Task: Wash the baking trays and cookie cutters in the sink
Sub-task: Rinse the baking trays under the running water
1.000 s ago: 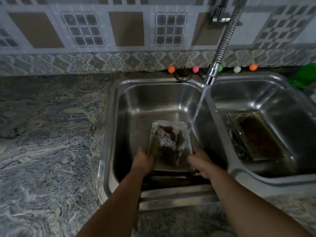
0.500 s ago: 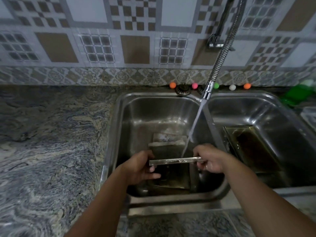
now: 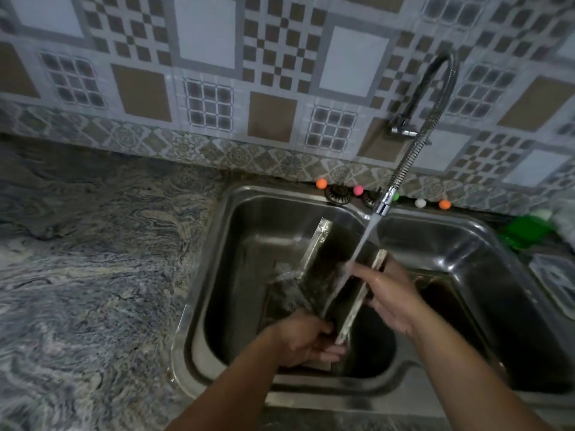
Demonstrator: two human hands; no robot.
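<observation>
I hold a rectangular metal baking tray [image 3: 329, 262] tilted steeply over the left basin of a steel double sink [image 3: 217, 244]. My left hand [image 3: 306, 339] grips its near lower corner. My right hand [image 3: 387, 290] grips its right rim near the upper end. Water runs from the faucet nozzle [image 3: 383, 206] onto the tray and spills off its lower left side. Another tray lies under the water on the floor of the left basin. A dark tray [image 3: 441, 300] lies in the right basin, partly hidden by my right arm.
Grey marbled counter [image 3: 93, 275] spreads to the left of the sink. Small coloured balls [image 3: 321, 183] and two round drain fittings sit along the sink's back ledge. A green object [image 3: 525, 231] and a clear plastic container [image 3: 557, 281] stand at the right edge. Patterned tiles cover the wall.
The tray went from flat and soapy low in the basin to lifted level, then tipped up on edge under the stream. The suds are rinsed off. The view has risen toward the wall.
</observation>
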